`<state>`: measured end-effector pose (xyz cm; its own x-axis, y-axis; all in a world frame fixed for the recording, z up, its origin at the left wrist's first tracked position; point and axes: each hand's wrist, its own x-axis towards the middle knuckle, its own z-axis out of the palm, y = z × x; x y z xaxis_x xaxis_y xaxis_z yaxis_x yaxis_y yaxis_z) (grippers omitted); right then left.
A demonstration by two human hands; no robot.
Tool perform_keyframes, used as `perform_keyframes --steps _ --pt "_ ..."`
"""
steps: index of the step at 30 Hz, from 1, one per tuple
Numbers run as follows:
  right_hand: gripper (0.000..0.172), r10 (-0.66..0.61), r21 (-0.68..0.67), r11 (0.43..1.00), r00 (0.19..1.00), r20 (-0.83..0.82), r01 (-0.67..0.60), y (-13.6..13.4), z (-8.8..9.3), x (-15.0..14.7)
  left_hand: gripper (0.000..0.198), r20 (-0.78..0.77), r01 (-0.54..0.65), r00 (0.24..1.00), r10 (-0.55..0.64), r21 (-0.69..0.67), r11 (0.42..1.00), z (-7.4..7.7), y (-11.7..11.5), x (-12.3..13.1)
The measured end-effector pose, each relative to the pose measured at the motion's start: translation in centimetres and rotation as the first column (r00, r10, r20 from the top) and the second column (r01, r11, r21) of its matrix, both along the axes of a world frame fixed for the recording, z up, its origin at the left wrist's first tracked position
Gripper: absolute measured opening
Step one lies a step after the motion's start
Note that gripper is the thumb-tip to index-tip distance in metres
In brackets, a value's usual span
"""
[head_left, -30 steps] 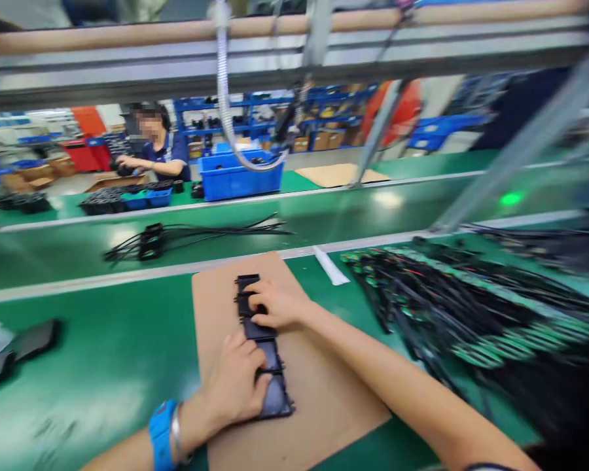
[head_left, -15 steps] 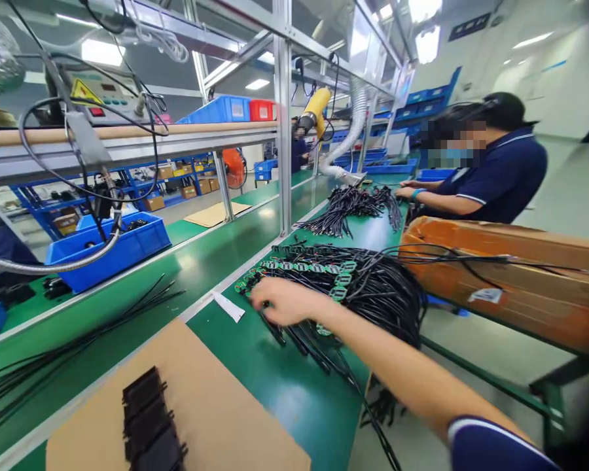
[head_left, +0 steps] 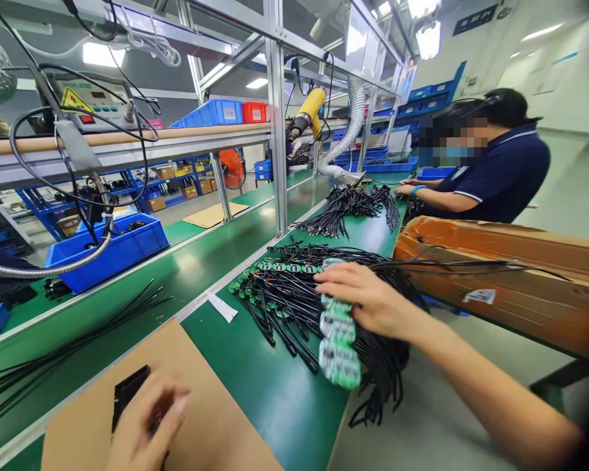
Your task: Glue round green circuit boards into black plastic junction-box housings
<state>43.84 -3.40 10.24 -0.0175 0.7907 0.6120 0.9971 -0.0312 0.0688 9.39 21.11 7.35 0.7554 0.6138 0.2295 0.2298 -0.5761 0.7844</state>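
My right hand [head_left: 370, 301] is over the cable pile, its fingers closed on a strip of green circuit boards [head_left: 338, 356]. The strip hangs down beside the hand and is smeared by motion. Black cables with small round green boards [head_left: 269, 307] lie spread under and left of it. At the lower left, my left hand [head_left: 144, 422] is over black plastic housings [head_left: 127, 392] on a cardboard sheet [head_left: 216, 405]. Its fingers are curled and blurred, and it hides most of the housings. Whether it grips one cannot be made out.
A white paper slip [head_left: 222, 307] lies near the metal rail. Loose black cables [head_left: 78, 347] lie at left, near a blue bin [head_left: 112, 252]. A cardboard box [head_left: 510, 288] stands at right, and a co-worker [head_left: 500, 163] sits beyond it. A metal post [head_left: 276, 131] rises behind the pile.
My right hand has moved right from the pile's left end to the circuit board strip, which has shifted nearer me. My left hand has come into view over the black housings.
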Motion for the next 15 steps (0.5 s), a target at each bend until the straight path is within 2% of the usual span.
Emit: perform_keyframes --steps 1,2,3,4,5,7,10,12,15 --pt "0.062 0.061 0.034 0.997 0.998 0.027 -0.062 0.2 0.2 -2.5 0.034 -0.002 0.091 0.996 -0.093 -0.196 0.976 0.8 -0.9 2.1" --pt "0.060 0.125 0.085 0.988 0.991 0.054 -0.130 0.5 0.2 -5.1 0.046 0.019 0.219 0.973 -0.230 -0.384 0.897 1.6 -1.8 4.2" --pt "0.057 0.177 0.107 0.977 0.981 0.075 -0.185 0.9 -0.1 -7.5 0.058 0.075 0.347 0.928 -0.366 -0.535 0.770 2.1 -2.8 6.2" --pt "0.054 0.217 0.109 0.968 0.972 0.086 -0.225 1.4 -0.6 -9.5 0.063 0.115 0.396 0.897 -0.427 -0.639 0.660 2.4 -3.8 7.9" --pt "0.052 0.266 0.138 0.951 0.960 0.081 -0.276 1.9 -1.3 -11.2 0.062 0.155 0.424 0.880 -0.449 -0.682 0.596 2.4 -4.8 9.2" --pt "0.054 0.318 0.206 0.926 0.948 0.027 -0.317 2.8 -2.9 -13.2 0.057 0.190 0.424 0.879 -0.437 -0.732 0.533 2.1 -6.3 10.4" --pt "0.057 0.355 0.289 0.897 0.935 -0.016 -0.336 3.4 -4.3 -14.1 0.056 0.149 0.408 0.872 -0.466 -0.746 0.526 1.7 -7.3 9.6" --pt "0.059 0.381 0.295 0.882 0.925 0.013 -0.367 3.3 -4.1 -14.2 0.055 0.071 0.461 0.833 -0.549 -0.639 0.616 2.4 -7.5 8.3" --pt "0.065 0.399 0.271 0.883 0.917 -0.005 -0.383 2.6 -1.7 -13.7 0.042 -0.111 0.520 0.812 -0.573 -0.308 0.796 5.1 -7.8 6.2"
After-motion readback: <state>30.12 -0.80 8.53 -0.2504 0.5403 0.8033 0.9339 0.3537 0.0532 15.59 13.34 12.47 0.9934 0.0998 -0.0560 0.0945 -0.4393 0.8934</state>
